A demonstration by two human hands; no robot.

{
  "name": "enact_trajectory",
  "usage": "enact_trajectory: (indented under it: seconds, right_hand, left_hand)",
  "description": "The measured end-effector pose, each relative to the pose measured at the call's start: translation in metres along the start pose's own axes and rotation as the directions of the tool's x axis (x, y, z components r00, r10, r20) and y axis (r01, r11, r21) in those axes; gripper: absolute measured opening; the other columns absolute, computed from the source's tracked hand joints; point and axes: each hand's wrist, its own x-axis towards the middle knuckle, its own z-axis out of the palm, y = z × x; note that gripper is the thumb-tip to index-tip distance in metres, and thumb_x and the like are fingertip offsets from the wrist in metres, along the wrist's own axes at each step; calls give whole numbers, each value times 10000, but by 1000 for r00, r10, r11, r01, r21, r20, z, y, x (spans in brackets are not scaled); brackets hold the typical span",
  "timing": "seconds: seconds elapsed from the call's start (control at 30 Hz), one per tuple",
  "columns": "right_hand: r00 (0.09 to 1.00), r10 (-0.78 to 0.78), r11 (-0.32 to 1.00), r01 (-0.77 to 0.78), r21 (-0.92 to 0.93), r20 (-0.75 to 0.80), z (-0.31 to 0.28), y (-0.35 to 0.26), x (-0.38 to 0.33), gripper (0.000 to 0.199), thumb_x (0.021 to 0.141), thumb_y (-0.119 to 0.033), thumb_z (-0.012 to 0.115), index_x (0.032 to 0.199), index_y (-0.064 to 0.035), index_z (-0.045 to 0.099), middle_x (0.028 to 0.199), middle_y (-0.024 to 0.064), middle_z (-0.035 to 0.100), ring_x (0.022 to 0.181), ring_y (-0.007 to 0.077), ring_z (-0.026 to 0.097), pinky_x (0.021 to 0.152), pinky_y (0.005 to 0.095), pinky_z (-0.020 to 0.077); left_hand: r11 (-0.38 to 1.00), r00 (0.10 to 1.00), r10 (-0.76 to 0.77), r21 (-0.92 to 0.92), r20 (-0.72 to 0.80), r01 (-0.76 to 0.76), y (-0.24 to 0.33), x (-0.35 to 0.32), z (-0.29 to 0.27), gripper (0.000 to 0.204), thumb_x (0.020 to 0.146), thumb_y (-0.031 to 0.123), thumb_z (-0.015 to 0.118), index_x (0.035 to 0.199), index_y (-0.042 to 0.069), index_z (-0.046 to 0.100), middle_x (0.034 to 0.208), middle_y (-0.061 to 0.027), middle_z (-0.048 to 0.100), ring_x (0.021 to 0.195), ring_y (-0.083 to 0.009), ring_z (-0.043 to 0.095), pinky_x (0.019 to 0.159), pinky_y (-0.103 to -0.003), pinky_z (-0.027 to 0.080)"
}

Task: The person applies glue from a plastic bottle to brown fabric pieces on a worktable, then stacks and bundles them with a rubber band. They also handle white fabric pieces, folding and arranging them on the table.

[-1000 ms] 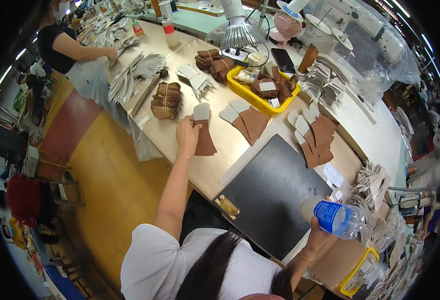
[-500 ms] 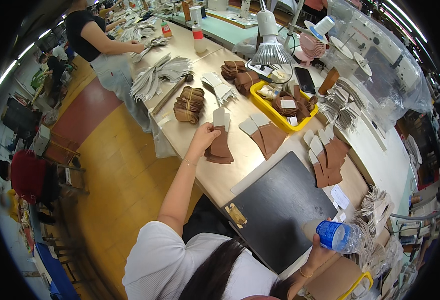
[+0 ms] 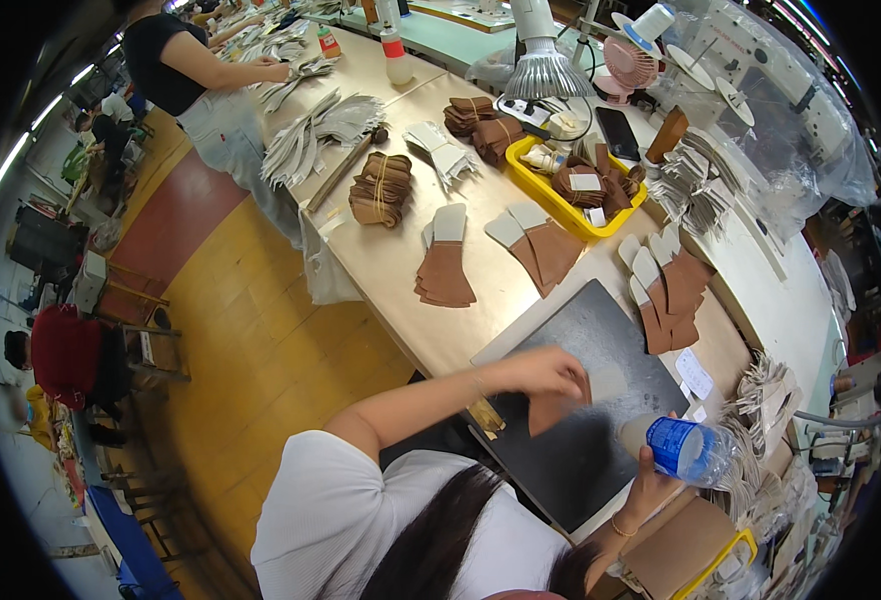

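Two bare hands work above one black board (image 3: 561, 470) at the near edge of a tan tabletop (image 3: 361, 265). The left hand (image 3: 553, 376), blurred, has its fingers bent around one brown-and-grey piece (image 3: 551, 413), held over the board; the exact fingertip contact cannot be told. The right hand (image 3: 651, 482) grasps one clear plastic bottle (image 3: 679, 448) with a blue label, tilted sideways, its whitish end toward the board.

Beyond the board lie three groups of similar brown-and-grey pieces: a slightly spread stack (image 3: 446, 272), a fanned pair or more (image 3: 549, 252), the exact count unclear, and a wider overlapping spread (image 3: 673, 300) to the right. Three brown bundles sit on the table, one (image 3: 381, 190) nearer and two (image 3: 486, 130) side by side farther back. One stick-like tool (image 3: 341, 177) with a dark head lies just left of the nearer bundle. One yellow basket (image 3: 561, 214) holds further brown pieces. One smartphone (image 3: 618, 133), one pink fan (image 3: 631, 65) and one lamp (image 3: 546, 72) are behind it. Two bottles with reddish labels (image 3: 396, 58) (image 3: 329, 42) stand at the far end, near one co-worker in a dark top (image 3: 166, 55).
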Motion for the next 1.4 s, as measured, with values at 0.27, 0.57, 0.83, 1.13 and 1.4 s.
enact_trajectory:
  seconds: [0.27,0.57,0.83,1.13,1.4]
  right_hand:
    - [995,-34,997,27,-71,-98,4,12,-3,740,707,-83,822,1317,40,421,1286,179,543,1138,289,538,993,412,442]
    - [997,-47,996,42,-78,-64,31,5,6,576,641,-107,868,1152,-20,619,1145,90,658,1031,205,614,904,327,484]
    - [975,-122,861,196,-469,184,30,-3,-6,655,629,-160,888,1192,-34,578,1144,73,655,1036,203,615,911,333,489]
    - [988,-105,901,144,-409,116,36,6,-6,618,671,-158,863,1205,-33,576,1124,62,657,1052,193,603,918,339,479]
    - [999,-29,885,10,-466,-34,15,6,15,595,630,-177,886,1140,-12,627,1131,92,657,1015,214,622,906,358,474]
  left_hand:
    - [965,998,-67,253,-2,66,13,8,26,430,750,251,771,1081,20,623,749,-126,668,706,-254,665,641,-346,507]
    - [972,990,-133,191,-48,140,15,9,30,264,771,159,728,989,20,676,674,-92,650,607,-192,632,597,-307,482]
    - [962,978,-206,188,16,199,16,12,27,275,788,132,724,1026,4,673,707,-60,651,618,-117,589,604,-260,471]
    - [959,974,-224,185,42,213,19,13,24,281,781,118,731,1020,-14,661,705,-66,657,634,-115,597,607,-266,470]
    - [978,989,-150,152,13,146,13,13,25,266,756,116,752,964,-20,655,690,-95,661,604,-172,626,582,-295,483]
